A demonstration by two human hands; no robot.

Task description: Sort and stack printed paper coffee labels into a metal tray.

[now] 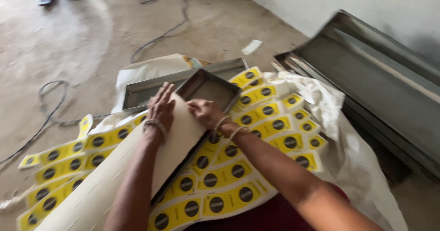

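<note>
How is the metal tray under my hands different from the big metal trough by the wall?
The metal tray is smaller, lies among yellow stickers, and a cream sheet covers its near end under the left hand and right hand. The metal trough is far bigger, uncovered, and sits against the wall. Both are grey, open-topped and long.

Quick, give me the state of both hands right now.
Left hand: open, flat on the cream sheet.
Right hand: pressed on the sheet's end by the tray; grip cannot be told.
</note>
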